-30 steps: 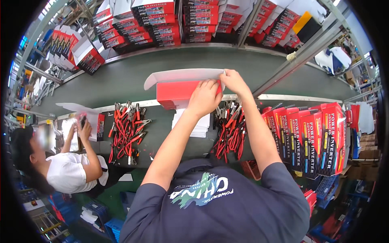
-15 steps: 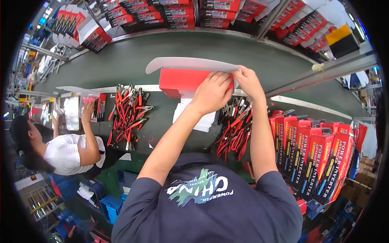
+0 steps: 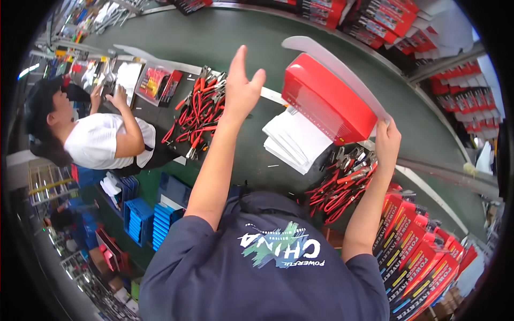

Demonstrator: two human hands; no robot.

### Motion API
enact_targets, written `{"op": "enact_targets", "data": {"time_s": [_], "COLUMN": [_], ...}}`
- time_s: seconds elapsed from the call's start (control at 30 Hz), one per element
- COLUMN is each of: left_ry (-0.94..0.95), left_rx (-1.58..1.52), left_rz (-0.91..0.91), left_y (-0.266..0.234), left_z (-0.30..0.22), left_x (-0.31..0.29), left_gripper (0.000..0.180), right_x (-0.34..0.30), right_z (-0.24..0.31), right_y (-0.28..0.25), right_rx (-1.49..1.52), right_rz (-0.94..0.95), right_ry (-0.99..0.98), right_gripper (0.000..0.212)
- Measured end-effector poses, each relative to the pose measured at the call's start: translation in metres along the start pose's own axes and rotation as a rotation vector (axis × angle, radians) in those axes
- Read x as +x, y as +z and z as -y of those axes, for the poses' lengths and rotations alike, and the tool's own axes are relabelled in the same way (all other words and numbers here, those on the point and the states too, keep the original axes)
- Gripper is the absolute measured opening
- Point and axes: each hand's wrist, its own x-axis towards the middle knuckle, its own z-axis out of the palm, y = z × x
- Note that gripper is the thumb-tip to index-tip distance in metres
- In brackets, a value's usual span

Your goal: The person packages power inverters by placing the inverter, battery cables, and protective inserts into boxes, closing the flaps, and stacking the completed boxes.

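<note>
A red box (image 3: 327, 99) with a raised grey-white flap (image 3: 332, 67) stands tilted over the far edge of the workbench. My right hand (image 3: 387, 140) grips the box's flap at its right end, fingers closed on it. Off to the left, my left hand (image 3: 242, 91) is raised and holds nothing, its fingers stretched and thumb apart. It is nearest a pile of red and black clamp cables (image 3: 201, 112). Below the box lies a stack of white papers (image 3: 297, 142). Another heap of clamp cables (image 3: 345, 184) sits below my right hand.
Several red printed boxes (image 3: 412, 241) stand in a row at the lower right. At the left, a co-worker in a white shirt (image 3: 107, 144) handles something beside an open red box (image 3: 159, 85). A green belt surface (image 3: 214, 35) runs behind the bench, with stacked boxes (image 3: 369, 16) beyond.
My left hand has let go of the box and moved left, opening. My right hand still holds the flap. The whole view has turned, and the box now appears farther right and tilted.
</note>
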Motion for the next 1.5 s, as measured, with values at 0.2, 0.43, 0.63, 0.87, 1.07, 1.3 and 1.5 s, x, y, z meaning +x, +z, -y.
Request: {"op": "enact_targets", "data": {"time_s": [0.2, 0.43, 0.63, 0.87, 1.07, 1.3, 1.5], "left_ry": [-0.228, -0.326, -0.261, -0.021, 0.069, -0.040, 0.134], "left_rx": [-0.280, -0.485, -0.212, -0.176, -0.081, -0.190, -0.045], "left_rz": [0.144, 0.296, 0.138, 0.007, -0.077, -0.103, -0.060], "left_y": [0.022, 0.041, 0.036, 0.023, 0.016, 0.004, 0.004], "left_z": [0.015, 0.014, -0.019, -0.026, -0.021, 0.002, 0.002], "left_x": [0.021, 0.039, 0.002, -0.023, -0.046, -0.067, -0.058], "left_gripper": [0.070, 0.049, 0.023, 0.018, 0.016, 0.014, 0.010], "right_x": [-0.008, -0.042, -0.060, -0.072, -0.075, -0.082, -0.093], "right_z": [-0.001, 0.003, 0.000, -0.002, -0.004, 0.018, 0.020], "right_y": [0.004, 0.005, 0.008, 0.013, 0.009, 0.017, 0.036], "right_rx": [0.021, 0.079, 0.057, 0.132, 0.195, 0.142, 0.135], "right_rz": [0.036, 0.011, -0.029, -0.064, -0.001, 0.010, -0.147], "right_ry": [0.050, -0.021, -0.028, -0.079, -0.058, -0.168, -0.022], "right_gripper": [0.034, 0.032, 0.030, 0.030, 0.034, 0.029, 0.036]}}
